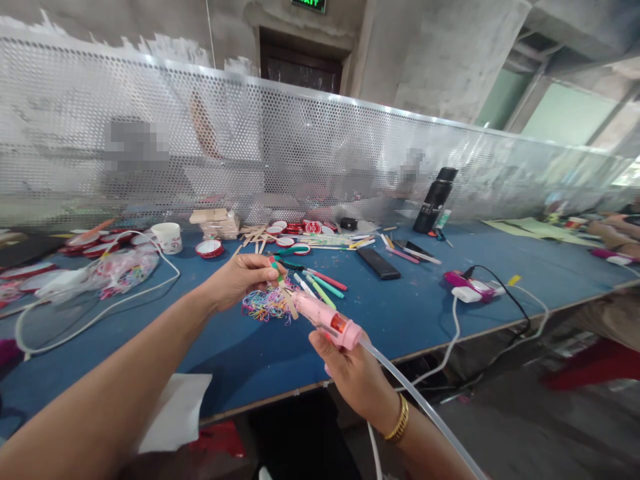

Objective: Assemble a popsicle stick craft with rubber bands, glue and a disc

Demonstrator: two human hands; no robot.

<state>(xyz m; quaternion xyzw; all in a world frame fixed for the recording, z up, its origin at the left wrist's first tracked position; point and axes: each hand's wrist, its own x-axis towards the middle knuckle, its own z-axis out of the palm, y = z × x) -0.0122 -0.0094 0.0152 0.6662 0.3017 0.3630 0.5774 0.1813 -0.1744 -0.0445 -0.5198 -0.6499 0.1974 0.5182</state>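
Observation:
My left hand [253,277] pinches the upper end of a flat wooden craft stick [289,301], which has green and red colouring near the fingers. In my right hand [353,373] is a pink hot glue gun [320,313], its nozzle touching or very close to the stick. A long translucent glue stick [420,400] runs out of the gun's back end. Beneath the stick lies a tangle of colourful thin loops [267,303] on the blue table. Several marker pens [325,283] rest just beyond the gun.
Red-rimmed lids [285,242], wooden sticks [256,235] and a paper cup [169,238] line the back. A black phone [379,263] and black bottle [434,203] stand or lie rightward. White cables [170,273] cross the table near a purple power strip [470,285]. A perforated metal screen [310,147] rises behind.

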